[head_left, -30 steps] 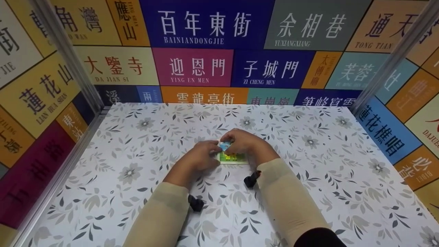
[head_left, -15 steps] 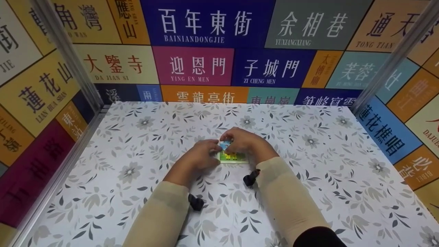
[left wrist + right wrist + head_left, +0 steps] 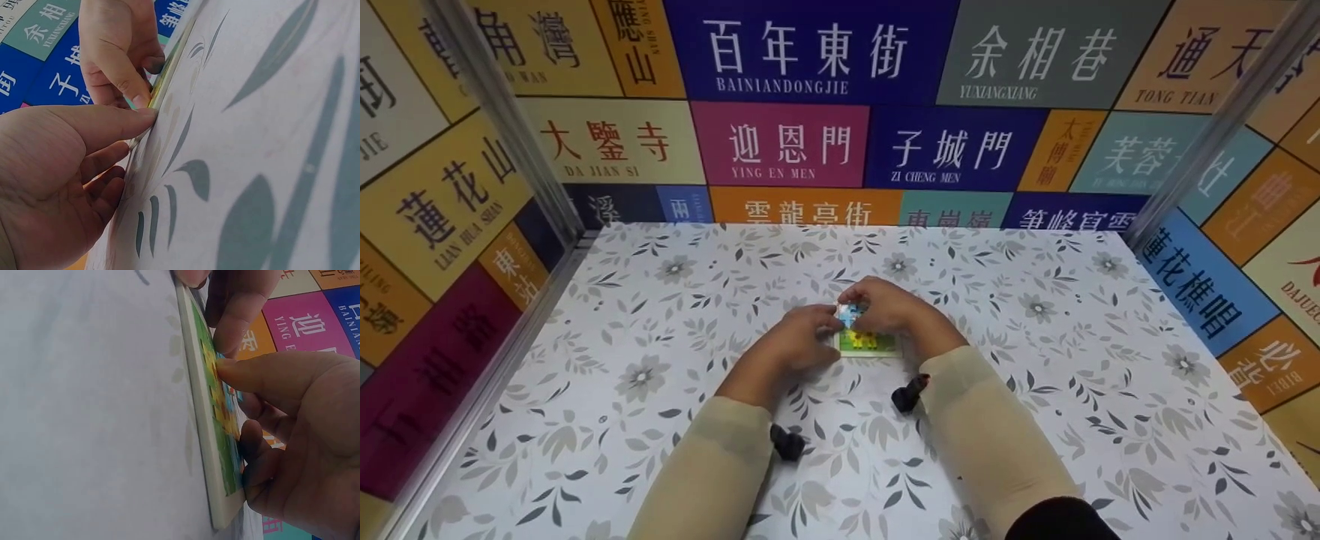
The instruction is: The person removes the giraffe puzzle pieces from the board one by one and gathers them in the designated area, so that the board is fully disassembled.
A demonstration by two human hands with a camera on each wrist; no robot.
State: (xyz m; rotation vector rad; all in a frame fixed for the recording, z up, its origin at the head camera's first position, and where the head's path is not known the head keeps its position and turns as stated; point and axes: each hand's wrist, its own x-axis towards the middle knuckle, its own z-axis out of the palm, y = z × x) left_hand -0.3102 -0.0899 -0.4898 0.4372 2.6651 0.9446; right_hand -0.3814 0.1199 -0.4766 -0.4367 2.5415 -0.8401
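A small jigsaw puzzle board [image 3: 877, 352] with a pale rim lies flat on the table, its picture yellow, green and light blue. My left hand [image 3: 802, 337] grips the board's left side, thumb at the near corner and fingers farther along, as the left wrist view also shows. Over the board's upper left part, my right hand [image 3: 889, 306] pinches a light-blue puzzle piece [image 3: 849, 315] between thumb and fingers. In the right wrist view, the right thumb [image 3: 247, 374] touches the picture surface. Much of the board's far side is hidden under the right hand.
A white tablecloth [image 3: 660, 450] with grey leaves and flowers covers the table. Colourful panels with Chinese lettering [image 3: 780, 146] stand behind and at both sides, with metal posts at the corners. Black wrist cameras [image 3: 787, 442] sit on both sleeves.
The right hand's fingertips have shifted slightly at the board's upper left, and more of the light-blue area shows. The left hand and the board stay in place.
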